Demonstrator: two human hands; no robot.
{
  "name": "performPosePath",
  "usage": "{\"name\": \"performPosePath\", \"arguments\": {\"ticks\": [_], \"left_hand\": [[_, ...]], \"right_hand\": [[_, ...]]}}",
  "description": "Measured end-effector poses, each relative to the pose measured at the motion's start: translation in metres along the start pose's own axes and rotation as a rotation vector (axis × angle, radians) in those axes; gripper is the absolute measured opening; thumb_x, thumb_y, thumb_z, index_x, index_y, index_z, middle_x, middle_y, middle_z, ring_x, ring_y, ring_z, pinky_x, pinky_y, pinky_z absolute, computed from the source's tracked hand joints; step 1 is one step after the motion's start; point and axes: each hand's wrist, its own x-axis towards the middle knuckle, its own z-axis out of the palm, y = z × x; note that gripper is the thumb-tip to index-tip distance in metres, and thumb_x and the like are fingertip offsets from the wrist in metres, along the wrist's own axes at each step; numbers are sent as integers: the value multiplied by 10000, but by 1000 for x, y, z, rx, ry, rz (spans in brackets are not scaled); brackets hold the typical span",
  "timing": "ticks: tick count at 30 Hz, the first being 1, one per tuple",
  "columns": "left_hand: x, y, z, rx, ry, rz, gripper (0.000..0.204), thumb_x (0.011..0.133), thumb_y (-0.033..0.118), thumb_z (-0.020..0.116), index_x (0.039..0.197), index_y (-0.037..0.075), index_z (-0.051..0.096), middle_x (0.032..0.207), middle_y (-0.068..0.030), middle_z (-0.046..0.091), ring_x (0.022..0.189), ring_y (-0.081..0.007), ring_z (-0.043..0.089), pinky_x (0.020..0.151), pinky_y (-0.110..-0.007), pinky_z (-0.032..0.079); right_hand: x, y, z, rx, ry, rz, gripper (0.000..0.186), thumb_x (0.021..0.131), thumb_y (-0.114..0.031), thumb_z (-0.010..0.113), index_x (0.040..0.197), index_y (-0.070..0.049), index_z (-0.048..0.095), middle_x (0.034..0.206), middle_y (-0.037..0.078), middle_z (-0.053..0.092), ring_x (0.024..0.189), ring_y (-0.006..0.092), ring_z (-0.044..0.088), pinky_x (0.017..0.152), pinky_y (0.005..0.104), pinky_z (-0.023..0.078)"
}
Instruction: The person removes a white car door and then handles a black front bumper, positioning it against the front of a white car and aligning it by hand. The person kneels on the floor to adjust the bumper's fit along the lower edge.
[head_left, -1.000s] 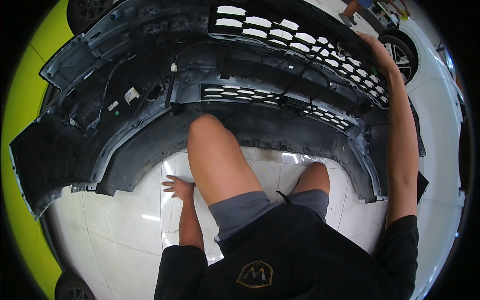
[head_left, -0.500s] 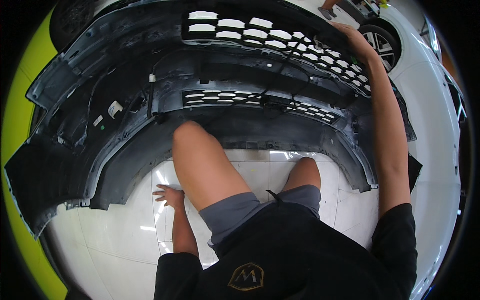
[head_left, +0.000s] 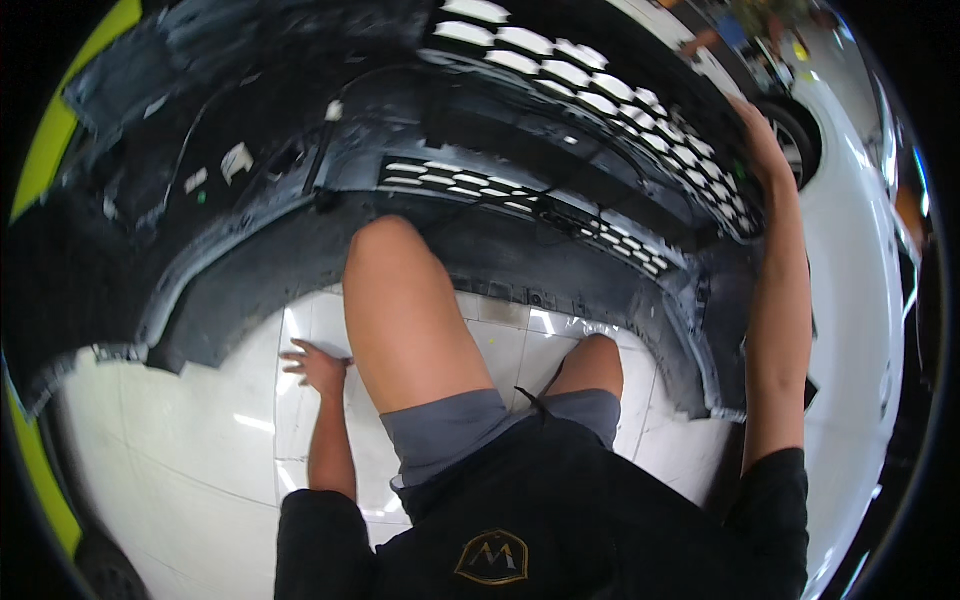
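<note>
A large black car bumper [head_left: 270,255] stands in front of my knees with its inner side toward me. Its upper honeycomb grille [head_left: 570,73] and lower grille slots [head_left: 470,187] let light through, and thin wiring runs across the back. At the bumper's upper right edge, my right hand [head_left: 762,145] grips the rim; its fingertips are partly hidden behind it. My left hand [head_left: 322,368] hangs low over the floor beside my left knee, fingers spread, holding nothing. A white label [head_left: 237,163] and a white clip [head_left: 333,110] show on the bumper's inner left part.
A white car [head_left: 850,330] stands close on the right, its wheel [head_left: 788,140] just past my right hand. Along the left edge is a yellow-green car [head_left: 40,470]. White glossy tiles [head_left: 180,450] cover the floor. Another person's arm [head_left: 705,40] shows at the top right.
The bumper appears turned slightly clockwise and nearer in the shifted view. My right hand keeps its hold on the rim; my left stays low with fingers spread. More of the other person shows.
</note>
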Motion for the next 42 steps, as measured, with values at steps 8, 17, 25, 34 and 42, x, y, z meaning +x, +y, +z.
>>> {"name": "performPosePath", "arguments": {"ticks": [8,17,25,34,42], "left_hand": [[15,-1,-6,28,-88,-139,1411,538,297,951,1495,-71,-19,1483,-454,-12,1316,-686,153,864,-690,471],[15,6,-22,-2,-125,-168,1420,526,275,959,1492,-83,-19,1484,-453,-9,1338,-663,137,902,-672,462],[1,22,-29,28,-105,-141,1471,482,324,973,1508,-36,-18,1505,-423,19,1345,-640,177,926,-669,456],[23,-40,29,305,80,142,883,923,451,546,1520,1,77,1485,-431,120,1256,-681,302,918,-592,502],[59,-63,-3,5,-257,467,730,964,533,441,1480,30,325,1515,-302,272,1325,-494,388,1061,-540,370]], "right_hand": [[3,-17,22,-598,11,-106,415,1001,-263,447,1284,17,562,1179,98,643,1080,162,570,954,306,432],[3,-12,7,-460,-15,-31,335,975,-173,513,1245,4,600,1135,40,649,984,99,584,877,261,465],[20,27,-18,186,-55,53,356,963,-119,474,1277,2,587,1204,85,647,1081,166,602,970,285,449],[17,-11,20,-17,20,14,370,988,-271,470,1256,-93,655,1253,104,644,1118,185,603,1026,318,430],[31,28,11,-205,176,-114,335,966,-307,516,1172,-127,709,1209,96,677,1139,248,615,1031,335,428]]}}
